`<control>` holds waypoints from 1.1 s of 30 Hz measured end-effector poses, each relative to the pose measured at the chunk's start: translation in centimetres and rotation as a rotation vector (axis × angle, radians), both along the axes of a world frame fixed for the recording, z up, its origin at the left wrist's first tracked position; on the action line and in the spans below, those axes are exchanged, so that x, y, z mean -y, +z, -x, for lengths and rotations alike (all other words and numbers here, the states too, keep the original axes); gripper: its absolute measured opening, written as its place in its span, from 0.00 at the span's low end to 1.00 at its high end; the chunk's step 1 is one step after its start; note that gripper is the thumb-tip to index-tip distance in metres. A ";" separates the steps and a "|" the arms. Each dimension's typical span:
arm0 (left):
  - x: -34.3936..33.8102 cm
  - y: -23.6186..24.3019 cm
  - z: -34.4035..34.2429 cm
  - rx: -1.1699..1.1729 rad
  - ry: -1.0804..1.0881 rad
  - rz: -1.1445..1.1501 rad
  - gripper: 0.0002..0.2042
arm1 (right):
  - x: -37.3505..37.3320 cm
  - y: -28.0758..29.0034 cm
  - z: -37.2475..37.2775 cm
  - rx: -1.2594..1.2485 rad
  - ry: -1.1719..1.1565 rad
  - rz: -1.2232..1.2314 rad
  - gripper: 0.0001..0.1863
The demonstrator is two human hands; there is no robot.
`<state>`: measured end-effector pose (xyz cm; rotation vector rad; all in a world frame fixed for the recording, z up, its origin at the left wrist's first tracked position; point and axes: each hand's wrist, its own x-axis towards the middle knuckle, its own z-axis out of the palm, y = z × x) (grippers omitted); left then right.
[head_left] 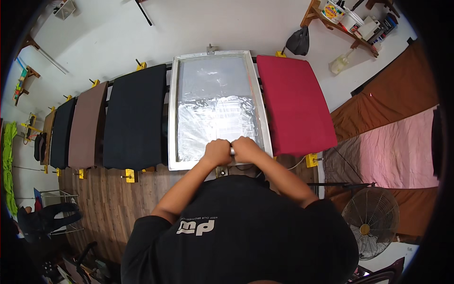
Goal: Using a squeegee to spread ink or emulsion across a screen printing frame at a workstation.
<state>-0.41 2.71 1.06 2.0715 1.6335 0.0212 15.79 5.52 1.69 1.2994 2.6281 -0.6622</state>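
A screen-printing frame with a pale metal rim lies in front of me, its upper mesh grey and its lower part covered by shiny, creased clear film. My left hand is closed in a fist over the frame's near end. Right beside it, my right hand is closed too. A small silvery piece shows between the two fists; the rest of what they grip is hidden under the fingers. Left of the frame is a black cloth-covered board, and a red one is on its right.
More boards, one mauve, continue leftward with yellow clamps at their ends. A standing fan is at lower right, near brown and pink cloth. A wall shelf holds tubs and bottles. Another person is at lower left.
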 end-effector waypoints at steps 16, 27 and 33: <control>2.0 -0.6 -0.4 0.079 0.038 -0.227 0.10 | 2.0 -1.0 -0.4 -0.083 -0.049 -0.086 0.09; -7.7 -0.6 0.5 -0.038 0.125 -0.097 0.10 | -7.8 -1.2 1.3 -0.055 -0.061 -0.112 0.10; -3.9 -0.3 0.3 -0.053 0.031 -0.032 0.12 | -4.4 -0.8 0.6 -0.021 0.044 -0.022 0.11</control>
